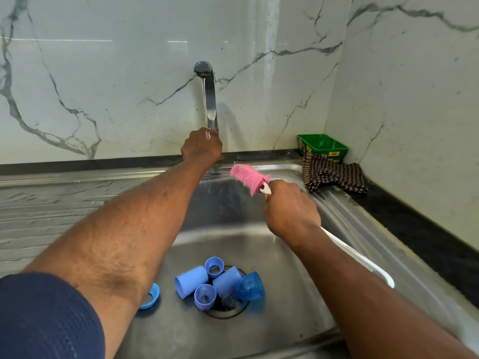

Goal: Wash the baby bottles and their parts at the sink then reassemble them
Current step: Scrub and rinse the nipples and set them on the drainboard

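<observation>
Several blue bottle parts (217, 281) lie around the drain at the bottom of the steel sink (259, 252): cylinders, caps and a translucent blue cup (250, 286). A blue ring (151, 296) lies apart at the left, partly hidden by my left arm. My left hand (201, 147) grips the base of the tap (208, 97), out of which a thin stream of water runs. My right hand (291, 207) grips a bottle brush with a pink sponge head (247, 177) and a white handle (363, 260), held above the basin.
A green tub (322, 147) stands in the back right corner, with a checked cloth (334, 176) in front of it on the counter. A ribbed steel draining board (51, 203) lies to the left. Marble walls close off the back and right.
</observation>
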